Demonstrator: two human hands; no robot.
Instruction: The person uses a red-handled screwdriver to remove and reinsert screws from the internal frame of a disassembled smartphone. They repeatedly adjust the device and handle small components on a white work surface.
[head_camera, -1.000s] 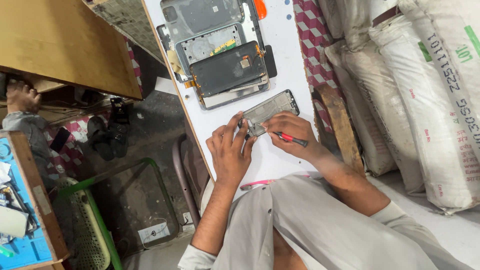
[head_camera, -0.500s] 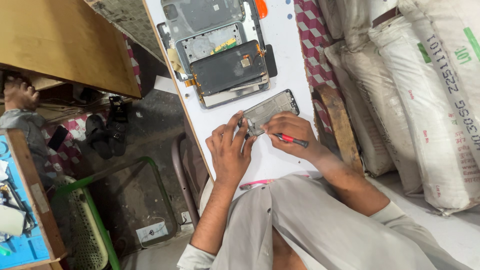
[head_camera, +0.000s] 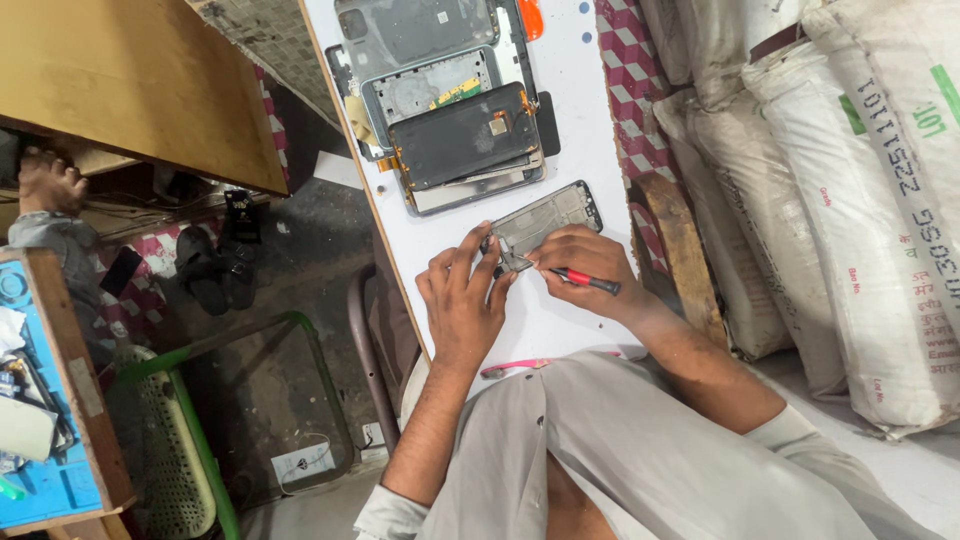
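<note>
The phone frame (head_camera: 545, 218) lies flat on the white table (head_camera: 590, 90), its long axis slanting from lower left to upper right, with the left hand (head_camera: 462, 300) pinching its near end and the right hand (head_camera: 580, 262) gripping a red-handled screwdriver (head_camera: 585, 281) at that end.

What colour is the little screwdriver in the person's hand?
The screwdriver is red with a black tip end, held in the right hand. The head view shows it.
</note>
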